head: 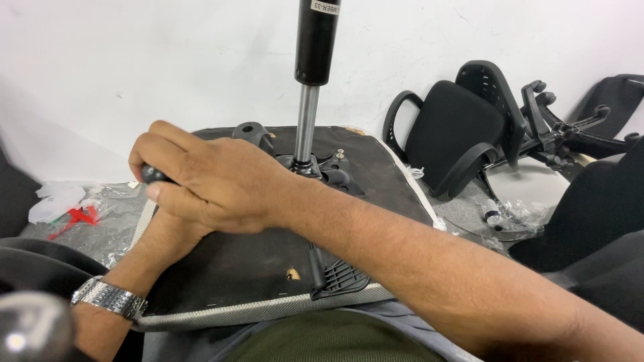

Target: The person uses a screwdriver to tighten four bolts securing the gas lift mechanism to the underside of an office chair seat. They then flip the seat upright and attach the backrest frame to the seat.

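An upturned office chair seat (255, 268) rests on my lap, its black underside facing up. A gas lift cylinder (314, 47) stands upright in the metal mechanism (322, 171) at its middle. My right hand (208, 177) reaches across from the right and is closed around a black tool handle (153, 175) at the seat's left edge. My left hand (168, 234), a metal watch on its wrist, lies under the right hand; its fingers are hidden. A black plastic bracket (339, 275) is fixed near the seat's front edge.
A black chair backrest with armrests (456, 134) lies against the white wall at the right, beside a chair base (570, 134). Clear plastic wrapping and a red item (77, 218) lie on the floor at the left. Another dark chair part (33, 268) sits at lower left.
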